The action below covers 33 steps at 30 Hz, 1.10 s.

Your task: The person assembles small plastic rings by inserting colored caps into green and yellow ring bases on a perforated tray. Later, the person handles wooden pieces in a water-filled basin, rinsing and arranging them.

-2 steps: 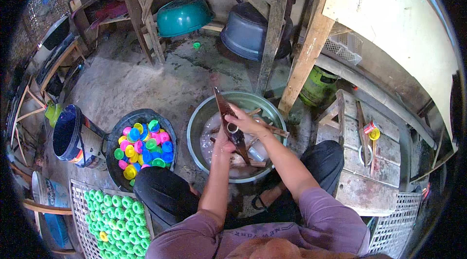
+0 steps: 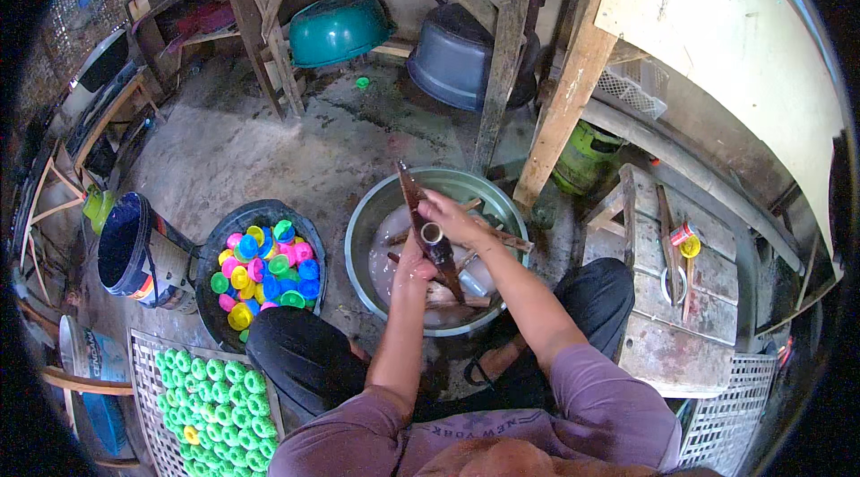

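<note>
Over the round grey-green basin [image 2: 360,291] I hold a long, dark brown, wet piece [image 2: 411,193], pointed at its ends, with a pale-rimmed round tube opening in its middle. My left hand [image 2: 412,264] grips it from below, near the lower half. From the right side my right hand [image 2: 454,222] has its fingers wrapped over it by the opening. The piece stands slanted, its upper tip pointing away from me. Cloudy water [image 2: 381,266] fills part of the basin, with several wooden pieces [image 2: 511,241] and a clear plastic container [image 2: 477,278] in it.
A black tub [image 2: 211,309] of colourful plastic cups sits left of the basin, beside a bucket [image 2: 143,253]. Green ring-shaped pieces [image 2: 219,414] lie on a lattice tray at lower left. A low wooden bench [image 2: 676,354] holds tools at right; a wooden post [image 2: 564,101] rises behind.
The dark brown piece has turned slightly in my hands, and its opening has shifted a little up and right. Both hands keep their hold.
</note>
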Motion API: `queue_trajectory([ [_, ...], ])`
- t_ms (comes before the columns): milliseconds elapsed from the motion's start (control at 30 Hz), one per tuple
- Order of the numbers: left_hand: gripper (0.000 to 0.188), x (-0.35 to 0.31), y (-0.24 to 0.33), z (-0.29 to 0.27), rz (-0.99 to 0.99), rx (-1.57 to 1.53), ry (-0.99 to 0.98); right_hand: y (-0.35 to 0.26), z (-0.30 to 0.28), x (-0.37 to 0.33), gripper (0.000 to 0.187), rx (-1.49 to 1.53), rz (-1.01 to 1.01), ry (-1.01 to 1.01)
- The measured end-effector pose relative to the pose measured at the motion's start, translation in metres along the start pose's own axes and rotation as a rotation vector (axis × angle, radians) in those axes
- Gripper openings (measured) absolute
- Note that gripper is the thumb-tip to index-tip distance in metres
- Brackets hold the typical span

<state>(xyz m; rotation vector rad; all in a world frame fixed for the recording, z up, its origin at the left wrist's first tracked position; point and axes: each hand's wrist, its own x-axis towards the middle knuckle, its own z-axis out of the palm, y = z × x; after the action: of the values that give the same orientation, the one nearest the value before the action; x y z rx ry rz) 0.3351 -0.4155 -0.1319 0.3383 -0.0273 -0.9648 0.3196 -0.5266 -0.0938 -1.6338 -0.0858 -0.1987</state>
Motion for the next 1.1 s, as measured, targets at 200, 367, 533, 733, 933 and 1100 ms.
queue_trajectory([
  [200, 0.043, 0.005, -0.004, -0.007, 0.082, 0.079, 0.119, -0.011, -0.009, 0.003, 0.047, -0.162, -0.045, -0.14],
  [367, 0.046, 0.014, 0.003, -0.01, 0.089, 0.012, 0.062, -0.012, 0.001, 0.005, 0.047, 0.293, 0.065, -0.092],
  [533, 0.045, 0.015, 0.005, -0.009, 0.076, 0.013, 0.06, -0.017, -0.003, 0.005, 0.042, 0.231, 0.067, -0.056],
  [733, 0.044, 0.01, 0.008, -0.005, 0.06, 0.039, 0.028, -0.011, 0.002, 0.007, 0.046, 0.134, 0.122, -0.004],
  [933, 0.038, 0.005, 0.009, 0.001, 0.12, 0.028, 0.027, -0.013, -0.01, 0.0, 0.041, 0.497, 0.029, -0.221],
  [1100, 0.037, 0.011, -0.003, 0.0, 0.13, 0.004, 0.076, 0.004, 0.0, 0.011, 0.036, 0.182, 0.126, 0.128],
])
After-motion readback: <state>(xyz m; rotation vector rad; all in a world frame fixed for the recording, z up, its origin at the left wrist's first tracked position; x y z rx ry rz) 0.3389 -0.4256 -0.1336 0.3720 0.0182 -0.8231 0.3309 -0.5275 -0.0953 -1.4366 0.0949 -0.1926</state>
